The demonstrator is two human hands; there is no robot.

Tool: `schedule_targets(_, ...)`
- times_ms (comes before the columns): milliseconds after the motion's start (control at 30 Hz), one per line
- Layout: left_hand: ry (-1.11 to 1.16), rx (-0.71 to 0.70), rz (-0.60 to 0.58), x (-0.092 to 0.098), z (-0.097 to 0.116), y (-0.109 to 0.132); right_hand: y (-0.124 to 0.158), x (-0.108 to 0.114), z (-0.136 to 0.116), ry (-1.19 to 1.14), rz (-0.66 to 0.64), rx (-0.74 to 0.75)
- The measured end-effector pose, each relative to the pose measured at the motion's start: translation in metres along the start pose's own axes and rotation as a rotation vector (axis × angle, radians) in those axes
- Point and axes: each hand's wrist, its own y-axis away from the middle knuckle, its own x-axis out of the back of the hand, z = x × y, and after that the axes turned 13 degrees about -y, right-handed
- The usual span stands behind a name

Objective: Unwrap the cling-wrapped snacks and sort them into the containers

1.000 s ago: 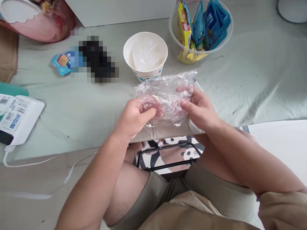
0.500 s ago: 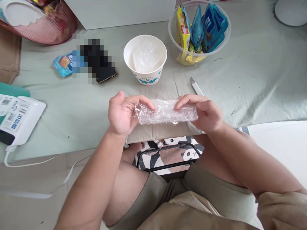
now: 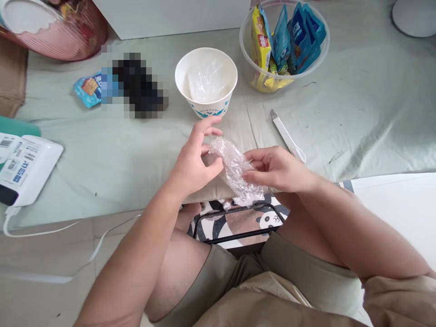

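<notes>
Holding: right hand [image 3: 281, 170] pinches a crumpled clear plastic wrap [image 3: 235, 170] between thumb and fingers.
Left hand: left hand [image 3: 195, 159], fingers spread wide, at the wrap's upper end; thumb tip at its edge, contact uncertain.
Wrap position: between both hands, slanting down to the right, over the near edge of the green cloth [image 3: 112, 159].
Cup print: white paper cup [image 3: 218, 109], just beyond the left fingers; teal pattern, lettering too small to read; clear plastic inside.
Tub labels: round clear tub [image 3: 308, 72]; yellow packet [image 3: 260, 38] with white lettering on red, blue packets [image 3: 299, 41] with white characters. Brands not legible.
Loose packet: blue packet [image 3: 88, 88], biscuit picture and white characters on dark blue, unread; partly masked by pixel blocks.
White device: white device [image 3: 41, 168], far left; sticker with blue characters, not legible; cable attached.
Cutter: white cutter [image 3: 286, 136], just beyond the right hand, blade away from the person.
</notes>
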Motion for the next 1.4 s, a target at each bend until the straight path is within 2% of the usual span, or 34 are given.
schedule_targets(67,-0.234,-0.114,0.242,-0.004,0.005,0.007,-0.001,-0.01,0.002,0.077,0.071,0.026)
schedule_targets(100,-0.315,-0.183,0.32,-0.006,0.009,0.01,-0.002,-0.013,0.003,0.099,0.109,0.054)
schedule_targets(133,-0.355,-0.256,0.335,-0.007,0.013,0.014,-0.003,-0.015,0.005,0.104,0.13,0.089)
schedule_targets(200,-0.344,-0.348,0.242,-0.01,0.022,0.018,-0.005,-0.016,0.007,0.053,0.127,0.173)
schedule_targets(233,-0.308,-0.328,0.155,-0.011,0.025,0.019,-0.006,-0.015,0.009,0.007,0.104,0.22)
schedule_targets(333,-0.138,-0.111,-0.088,-0.013,0.028,0.016,-0.006,-0.012,0.011,-0.075,0.027,0.326)
schedule_targets(400,0.0,0.042,-0.144,-0.013,0.024,0.013,-0.006,-0.011,0.012,-0.002,0.088,0.359)
schedule_targets(533,0.247,0.198,-0.175,-0.012,0.015,0.008,-0.008,-0.011,0.012,0.247,0.418,0.526)
schedule_targets(600,0.301,0.201,-0.158,-0.011,0.012,0.008,-0.012,-0.012,0.012,0.253,0.41,0.591)
schedule_targets(733,0.331,0.196,-0.04,-0.007,0.009,0.01,-0.017,-0.016,0.016,0.159,0.235,0.53)
schedule_targets(800,0.344,0.188,0.015,-0.003,0.009,0.011,-0.016,-0.018,0.021,0.151,0.259,0.537)
schedule_targets(867,0.369,0.174,0.058,0.002,0.008,0.01,-0.015,-0.018,0.022,0.176,0.346,0.596)
schedule_targets(967,0.411,0.177,0.098,0.008,0.009,0.007,-0.022,-0.016,0.005,0.295,0.514,0.728)
schedule_targets(1033,0.432,0.182,0.11,0.011,0.01,0.004,-0.035,-0.016,-0.023,0.434,0.595,0.822)
schedule_targets(1100,0.447,0.166,0.115,0.013,0.011,0.001,-0.054,-0.019,-0.06,0.596,0.618,0.868)
schedule_targets(1167,0.453,0.145,0.113,0.015,0.011,-0.001,-0.077,-0.024,-0.094,0.76,0.599,0.787)
schedule_targets(1233,0.457,0.129,0.112,0.017,0.011,-0.002,-0.099,-0.03,-0.118,1.03,0.582,0.589)
schedule_targets(1300,0.457,0.118,0.112,0.02,0.01,-0.002,-0.119,-0.034,-0.13,1.31,0.555,0.398)
schedule_targets(1400,0.466,0.113,0.118,0.024,0.009,-0.001,-0.138,-0.039,-0.134,1.657,0.436,0.237)
